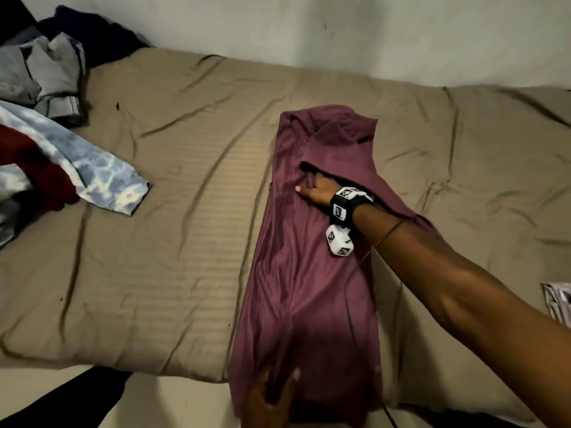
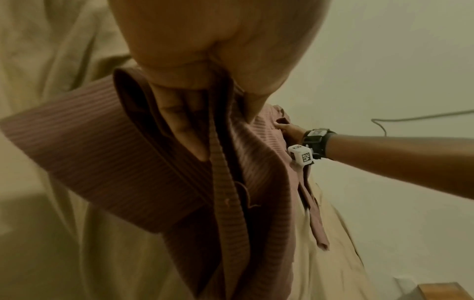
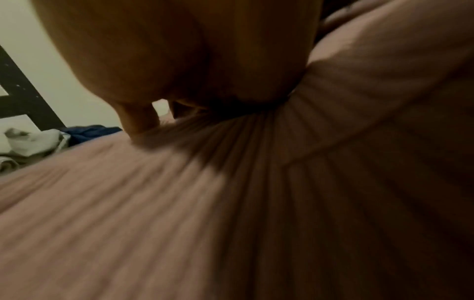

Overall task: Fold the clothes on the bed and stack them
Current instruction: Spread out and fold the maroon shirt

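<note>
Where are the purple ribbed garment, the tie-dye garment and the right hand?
purple ribbed garment (image 1: 296,298), head view, on its flat lower half.
tie-dye garment (image 1: 102,171), head view, on the blue-and-white part lying on the sheet.
right hand (image 1: 318,189), head view, on the back of the hand.
</note>
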The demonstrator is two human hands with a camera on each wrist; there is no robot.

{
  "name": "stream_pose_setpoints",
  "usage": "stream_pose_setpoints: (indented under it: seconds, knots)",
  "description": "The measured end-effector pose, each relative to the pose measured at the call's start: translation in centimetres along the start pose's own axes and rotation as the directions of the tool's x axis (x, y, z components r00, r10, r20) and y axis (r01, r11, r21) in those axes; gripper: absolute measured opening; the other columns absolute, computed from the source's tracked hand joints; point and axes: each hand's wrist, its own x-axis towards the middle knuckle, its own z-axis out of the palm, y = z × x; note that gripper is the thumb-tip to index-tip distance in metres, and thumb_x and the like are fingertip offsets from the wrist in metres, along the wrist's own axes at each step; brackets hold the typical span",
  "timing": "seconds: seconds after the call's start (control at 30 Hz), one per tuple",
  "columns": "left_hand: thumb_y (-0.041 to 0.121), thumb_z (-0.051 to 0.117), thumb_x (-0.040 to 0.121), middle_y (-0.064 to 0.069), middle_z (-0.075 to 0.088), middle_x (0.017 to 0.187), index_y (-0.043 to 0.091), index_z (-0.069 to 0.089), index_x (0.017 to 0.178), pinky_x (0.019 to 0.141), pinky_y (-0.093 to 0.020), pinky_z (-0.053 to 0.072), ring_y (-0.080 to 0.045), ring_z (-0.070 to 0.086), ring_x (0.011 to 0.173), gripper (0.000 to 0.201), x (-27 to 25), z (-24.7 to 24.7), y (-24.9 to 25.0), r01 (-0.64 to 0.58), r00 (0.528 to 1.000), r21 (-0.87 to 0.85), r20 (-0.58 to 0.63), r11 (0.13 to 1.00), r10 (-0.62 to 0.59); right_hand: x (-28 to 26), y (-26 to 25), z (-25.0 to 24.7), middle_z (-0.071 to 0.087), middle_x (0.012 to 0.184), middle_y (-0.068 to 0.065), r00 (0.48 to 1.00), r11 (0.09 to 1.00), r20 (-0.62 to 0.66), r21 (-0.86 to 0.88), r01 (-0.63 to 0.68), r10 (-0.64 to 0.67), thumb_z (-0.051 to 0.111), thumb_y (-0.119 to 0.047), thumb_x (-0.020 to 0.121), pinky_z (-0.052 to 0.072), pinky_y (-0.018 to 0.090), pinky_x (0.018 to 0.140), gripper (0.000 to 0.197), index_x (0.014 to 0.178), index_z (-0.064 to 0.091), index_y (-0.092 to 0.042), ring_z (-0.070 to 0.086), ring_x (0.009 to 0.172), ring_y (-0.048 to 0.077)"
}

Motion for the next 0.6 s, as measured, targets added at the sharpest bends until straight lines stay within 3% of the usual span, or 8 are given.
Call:
stream_pose_setpoints:
  seconds: [0.07, 0.17, 0.27, 0.37, 0.4, 0.47, 0.53, 0.6]
  knots:
    - [0.04, 0.089, 0.073, 0.035, 0.069, 0.081, 0.044, 0.078, 0.081, 0.086, 0.002, 0.037, -0.01, 0.063, 0.11, 0.014, -2.9, 3.0, -2.4, -0.087, 0.992, -0.095, 0.078, 0.992, 0.095, 0.3, 1.8, -0.2, 0.04, 0.155, 0.018, 0.999, 0.993, -0.005, -0.107, -0.039, 0.039, 0.052, -0.07, 0.09, 0.036, 0.044, 0.114, 0.094, 0.158, 0.021, -0.012, 0.044, 0.138, 0.038]
    - [0.047, 0.086, 0.075, 0.055, 0.057, 0.083, 0.067, 0.067, 0.063, 0.091, 0.007, 0.029, -0.003, 0.057, 0.118, 0.03, -1.7, 4.0, -4.6, -0.184, 0.977, -0.177, 0.072, 0.967, 0.199, -1.2, 4.0, -1.1, 0.035, 0.158, 0.019, 0.999, 0.996, -0.02, -0.076, 0.045, -0.047, 0.06, -0.058, 0.092, 0.032, 0.042, 0.118, 0.092, 0.16, 0.016, -0.013, 0.039, 0.142, 0.037]
    - [0.09, 0.071, 0.047, 0.06, 0.05, 0.087, 0.074, 0.063, 0.067, 0.097, 0.008, 0.022, 0.003, 0.047, 0.129, 0.028, -3.0, 4.7, -4.2, -0.155, 0.959, -0.124, 0.22, 0.98, 0.18, -7.3, 6.0, -0.5, 0.003, 0.168, 0.017, 0.99, 0.992, -0.064, -0.043, 0.123, -0.125, 0.063, -0.047, 0.095, 0.008, 0.037, 0.124, 0.095, 0.161, 0.006, -0.009, 0.005, 0.155, 0.031]
    - [0.096, 0.069, 0.039, 0.047, 0.063, 0.092, 0.053, 0.076, 0.078, 0.093, 0.005, 0.031, 0.024, 0.049, 0.113, 0.059, -2.5, 4.9, -5.0, -0.127, 0.948, -0.169, 0.268, 0.977, 0.17, -15.7, 7.8, 5.1, -0.02, 0.166, 0.011, 0.966, 0.981, -0.171, -0.02, 0.191, -0.192, 0.04, -0.069, 0.09, -0.006, 0.04, 0.126, 0.1, 0.16, -0.005, -0.014, -0.02, 0.153, 0.026]
    - [0.088, 0.076, 0.045, 0.038, 0.069, 0.091, 0.041, 0.078, 0.086, 0.093, 0.001, 0.036, 0.018, 0.055, 0.111, 0.062, -2.1, 5.0, -5.6, -0.137, 0.954, -0.135, 0.248, 0.981, 0.167, -18.8, 8.2, 7.8, -0.026, 0.164, 0.009, 0.962, 0.979, -0.182, -0.019, 0.204, -0.204, 0.03, -0.072, 0.089, -0.009, 0.04, 0.125, 0.098, 0.159, -0.011, -0.018, -0.025, 0.152, 0.024]
    - [0.053, 0.087, 0.071, 0.013, 0.075, 0.093, 0.014, 0.078, 0.097, 0.098, -0.024, 0.049, -0.015, 0.067, 0.112, 0.047, -2.1, 4.8, -5.1, -0.066, 0.966, -0.145, 0.237, 0.987, 0.099, -24.7, 9.0, 13.8, -0.032, 0.163, 0.006, 0.968, 0.984, -0.179, -0.053, 0.17, -0.177, 0.019, -0.075, 0.091, -0.011, 0.04, 0.124, 0.095, 0.158, -0.018, -0.019, -0.028, 0.151, 0.022]
    - [0.053, 0.081, 0.078, -0.002, 0.077, 0.099, 0.009, 0.078, 0.105, 0.101, -0.047, 0.053, -0.028, 0.07, 0.108, 0.052, 0.0, 4.9, -8.0, -0.089, 0.966, -0.018, 0.24, 0.996, 0.091, -29.7, 10.1, 18.7, -0.014, 0.168, 0.012, 0.963, 0.982, -0.234, -0.163, 0.1, -0.137, 0.018, -0.074, 0.095, 0.002, 0.047, 0.125, 0.093, 0.161, -0.002, -0.011, -0.007, 0.156, 0.028]
    - [0.06, 0.075, 0.075, 0.001, 0.079, 0.093, 0.024, 0.08, 0.098, 0.095, -0.05, 0.056, -0.022, 0.073, 0.097, 0.042, 0.3, 4.5, -8.7, -0.204, 0.954, 0.114, 0.245, 0.972, 0.171, -32.4, 11.8, 21.1, 0.009, 0.168, 0.016, 0.959, 0.961, -0.264, -0.274, 0.029, -0.104, 0.022, -0.068, 0.099, 0.018, 0.051, 0.121, 0.087, 0.158, 0.02, -0.004, 0.017, 0.154, 0.032]
